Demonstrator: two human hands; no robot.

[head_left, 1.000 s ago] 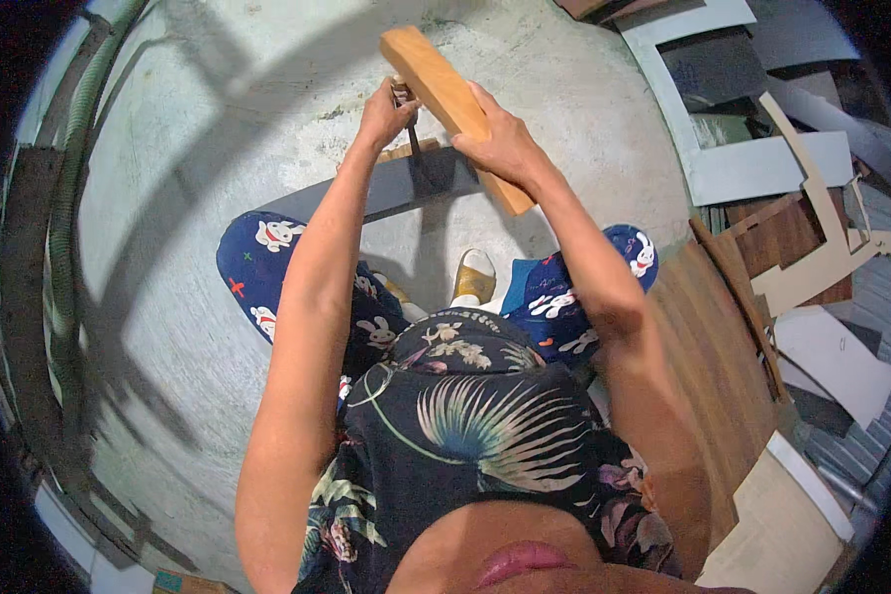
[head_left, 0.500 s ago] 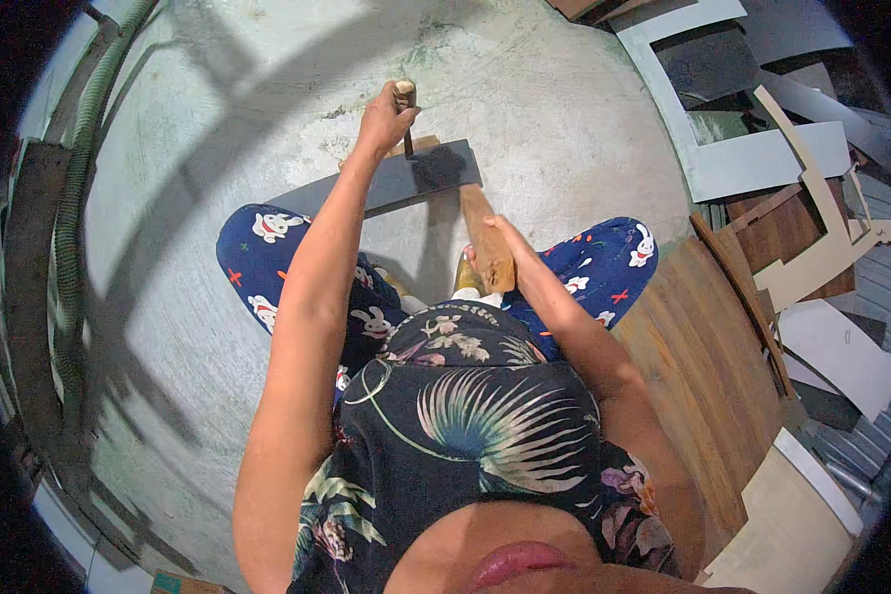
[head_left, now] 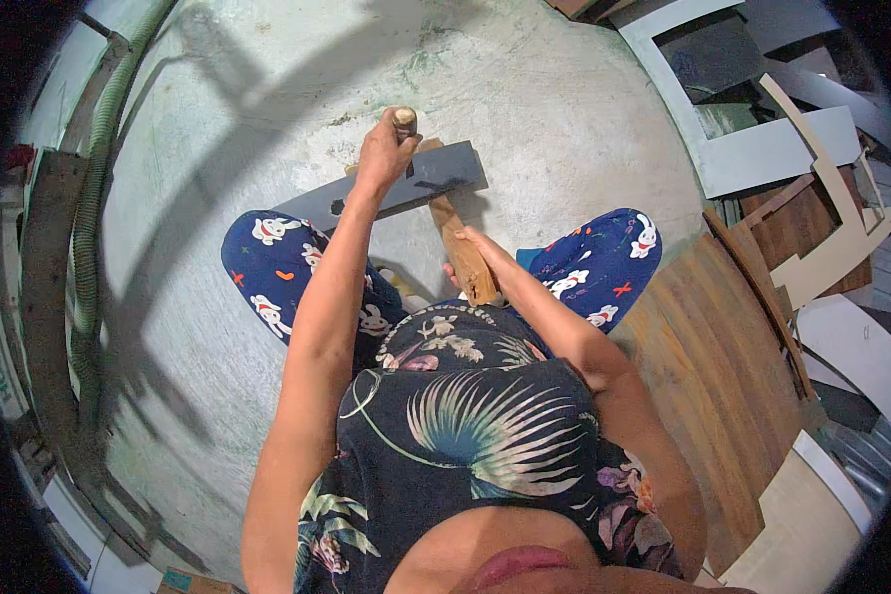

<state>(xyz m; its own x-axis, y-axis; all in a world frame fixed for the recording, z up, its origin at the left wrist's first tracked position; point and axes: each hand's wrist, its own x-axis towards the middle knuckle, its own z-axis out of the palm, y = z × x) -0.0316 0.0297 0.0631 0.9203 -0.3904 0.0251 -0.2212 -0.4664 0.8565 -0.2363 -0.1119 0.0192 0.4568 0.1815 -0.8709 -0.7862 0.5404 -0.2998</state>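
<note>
My left hand (head_left: 381, 153) is closed round the pale-ended handle of an upright chisel (head_left: 404, 121). Its lower end is hidden behind my fingers, over a long dark grey board (head_left: 445, 168). Pale wood (head_left: 431, 146) peeks out from beneath the board's far edge. Near the board's left part is a small dark notch or mark (head_left: 338, 207). My right hand (head_left: 480, 252) grips a brown wooden bar (head_left: 455, 233). The bar slants from my lap, and its far end meets the board's near edge; whether they touch, I cannot tell.
My bent knees in blue patterned trousers (head_left: 604, 262) flank the work on the concrete floor (head_left: 535, 119). Cut panels and offcuts (head_left: 782, 158) pile up at right, beside a wood-grained sheet (head_left: 703, 356). A green ribbed hose (head_left: 89, 257) runs along the left.
My left hand has come lower, toward the board, with the chisel. My right hand and the wooden bar have shifted left, nearer the chisel.
</note>
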